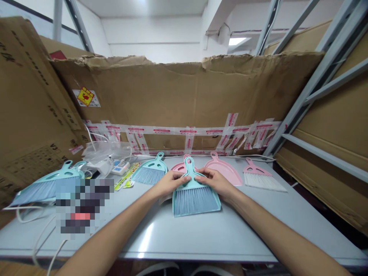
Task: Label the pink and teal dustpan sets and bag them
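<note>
A teal dustpan with a matching blue-bristled brush [197,201] laid in it is held between my two hands, low over the middle of the table. My left hand [171,182] grips its left side near the handle, and my right hand [216,182] grips the right side. Partly hidden behind it lies a pink piece [178,167]. Just right of that is a pink dustpan [224,170], then a pink brush with white bristles [263,178]. Another teal dustpan and brush set [152,170] rests to the left of my left hand.
More teal sets [51,186] lie at the far left beside cables. A power strip [120,167], clear plastic bags [100,151] and a yellow-green package [127,177] are at the back left. Cardboard [184,92] walls the table's back; a metal rack [310,88] stands right.
</note>
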A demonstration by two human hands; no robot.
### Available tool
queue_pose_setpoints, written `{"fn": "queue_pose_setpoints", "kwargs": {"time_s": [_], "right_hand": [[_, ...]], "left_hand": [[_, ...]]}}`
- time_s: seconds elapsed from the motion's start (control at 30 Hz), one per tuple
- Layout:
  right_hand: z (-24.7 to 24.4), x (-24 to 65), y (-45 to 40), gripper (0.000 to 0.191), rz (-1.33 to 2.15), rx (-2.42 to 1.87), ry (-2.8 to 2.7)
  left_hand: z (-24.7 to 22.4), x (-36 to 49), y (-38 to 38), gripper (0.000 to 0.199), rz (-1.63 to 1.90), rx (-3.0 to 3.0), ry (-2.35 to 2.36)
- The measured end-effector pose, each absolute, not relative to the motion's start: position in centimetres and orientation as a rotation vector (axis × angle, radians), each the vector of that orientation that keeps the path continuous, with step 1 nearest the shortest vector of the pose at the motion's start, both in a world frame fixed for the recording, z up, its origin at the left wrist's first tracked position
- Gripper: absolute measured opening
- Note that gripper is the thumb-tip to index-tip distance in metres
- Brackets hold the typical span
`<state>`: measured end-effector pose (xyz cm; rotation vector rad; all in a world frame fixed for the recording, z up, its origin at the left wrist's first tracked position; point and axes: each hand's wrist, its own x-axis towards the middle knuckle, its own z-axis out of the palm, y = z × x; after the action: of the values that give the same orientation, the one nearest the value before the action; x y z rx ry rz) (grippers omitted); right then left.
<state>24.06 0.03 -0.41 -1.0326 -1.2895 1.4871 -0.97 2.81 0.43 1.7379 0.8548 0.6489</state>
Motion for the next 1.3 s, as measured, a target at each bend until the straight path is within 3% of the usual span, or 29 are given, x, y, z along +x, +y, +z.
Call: {"fn": "queue_pose_setpoints", "kwargs": {"time_s": [0.33,0.7,1.0,1.2,1.3], "right_hand": [[-0.3,24.0,-0.1,0.051,1.382,-1.022,-1.25],[-0.9,26.1,2.2,0.056,1.31,-1.033,-0.782],[-1.2,26.3,2.4,0.053,1.263,-1.043,-0.863],[-0.6,29.1,3.9,0.059,1.184,-1.121,-0.902],[-0.1,32.0,4.8,0.063,1.083,-1.249,-0.971]], "left_hand": [[1.1,-0.8,2.4,0.064,0.724,1.752,0.912],[1.9,-3.0,4.5,0.06,1.29,1.478,1.22],[1.1,-2.8,5.1,0.09,1.445,1.481,1.084],[1.7,-4.0,5.5,0.071,1.436,1.549,1.202],[2.1,-5.8,6.0,0.055,1.362,1.863,1.463]]}}
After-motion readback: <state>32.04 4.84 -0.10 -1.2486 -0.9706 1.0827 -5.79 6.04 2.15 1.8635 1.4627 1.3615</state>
